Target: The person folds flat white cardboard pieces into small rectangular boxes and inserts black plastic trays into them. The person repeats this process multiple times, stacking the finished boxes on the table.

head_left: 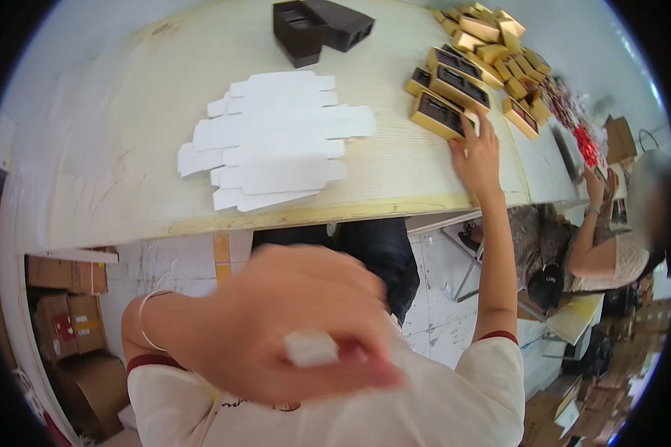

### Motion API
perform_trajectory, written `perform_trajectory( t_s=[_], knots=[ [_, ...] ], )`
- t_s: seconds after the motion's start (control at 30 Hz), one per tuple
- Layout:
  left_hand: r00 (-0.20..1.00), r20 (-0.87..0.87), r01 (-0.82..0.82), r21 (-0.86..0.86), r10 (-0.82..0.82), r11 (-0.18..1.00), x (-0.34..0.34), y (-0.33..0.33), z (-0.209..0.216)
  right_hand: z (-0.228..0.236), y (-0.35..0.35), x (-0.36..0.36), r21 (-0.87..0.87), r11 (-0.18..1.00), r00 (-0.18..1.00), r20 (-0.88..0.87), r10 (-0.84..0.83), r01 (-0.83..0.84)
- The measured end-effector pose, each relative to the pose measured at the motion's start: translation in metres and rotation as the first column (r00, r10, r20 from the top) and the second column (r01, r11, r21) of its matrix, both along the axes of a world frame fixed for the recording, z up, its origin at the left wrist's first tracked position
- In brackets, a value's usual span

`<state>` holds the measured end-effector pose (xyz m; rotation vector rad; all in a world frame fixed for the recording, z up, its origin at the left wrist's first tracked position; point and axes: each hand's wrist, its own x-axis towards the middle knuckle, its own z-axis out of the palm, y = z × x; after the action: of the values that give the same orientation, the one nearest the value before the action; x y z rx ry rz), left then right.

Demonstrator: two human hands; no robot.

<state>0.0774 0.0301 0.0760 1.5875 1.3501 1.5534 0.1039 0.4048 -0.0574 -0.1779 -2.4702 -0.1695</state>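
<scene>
My right hand (479,158) reaches over the table's edge and grips the near right end of an open gold box (437,116) with a black insert. Thumb and fingers sit at that end. More gold boxes with black inserts (461,86) stand just behind it. My left hand (298,320), a thin band at its wrist, is raised close to the camera, curled and blurred by motion. A pale patch shows between its fingers; I cannot tell whether it holds anything. Flat white cardboard box blanks (276,141) lie overlapped on the table, left of the gold boxes.
Two black inserts (320,30) lie at the table's (127,194) far side. Gold boxes (499,52) are heaped at the far right, near red packets (585,145). Another person (604,246) works at the right. Brown cartons (74,328) stand under the table at left.
</scene>
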Motion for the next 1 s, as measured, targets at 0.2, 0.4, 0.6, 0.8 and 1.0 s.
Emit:
perform_trajectory(
  t_s=[0.2,0.4,0.6,0.8,1.0],
  knots=[
    [0.954,0.261,0.140,0.054,-0.149,0.989,0.044,0.015,0.009,0.018,-0.108,-0.025,-0.103,0.880,0.886,-0.022,0.464,-0.464],
    [0.924,0.337,0.127,0.170,-0.179,0.977,0.046,0.006,0.011,0.020,-0.193,-0.037,-0.172,0.739,0.719,0.170,0.674,-0.652],
    [0.988,0.119,0.079,0.181,-0.102,0.980,0.014,-0.009,0.010,0.022,-0.190,-0.040,-0.386,0.659,0.640,0.197,0.743,-0.646],
    [0.462,-0.723,-0.649,0.119,0.514,0.751,-0.055,-0.028,-0.048,0.031,-0.176,-0.034,-0.490,0.569,0.545,0.208,0.812,-0.661],
    [0.444,-0.826,-0.671,-0.051,0.347,0.739,-0.071,-0.034,-0.099,0.019,-0.185,-0.031,-0.290,0.653,0.613,0.226,0.757,-0.700]
  ],
)
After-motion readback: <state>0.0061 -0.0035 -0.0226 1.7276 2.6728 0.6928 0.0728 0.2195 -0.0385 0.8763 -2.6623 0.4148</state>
